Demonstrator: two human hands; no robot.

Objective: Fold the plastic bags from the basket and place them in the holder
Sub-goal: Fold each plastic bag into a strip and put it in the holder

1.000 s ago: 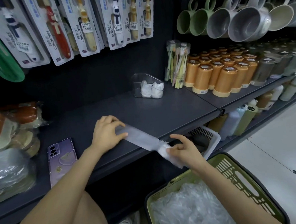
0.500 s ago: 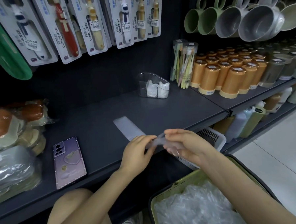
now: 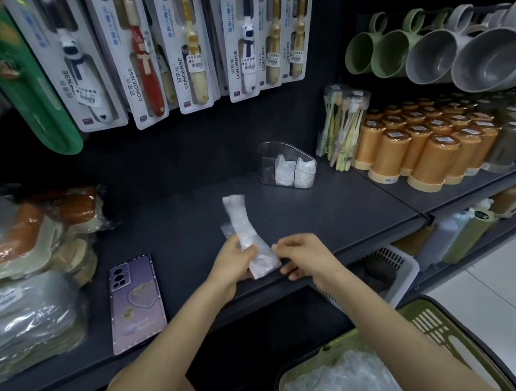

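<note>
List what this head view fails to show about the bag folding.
Head view:
- Basket: cut by the bottom edge, loose bags uncountable.
- Holder: folded bags inside blur together, no count.
- Plastic bag: near end covered by left hand.
- Right hand: pinching or only touching the bag, unclear.

Plastic bag (image 3: 243, 226) in left hand (image 3: 232, 267) grip

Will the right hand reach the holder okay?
Probably yes: only bare shelf lies between the right hand and the holder, though it touches the bag.

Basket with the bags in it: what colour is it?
The basket is light green, best seen in the head view.
</note>
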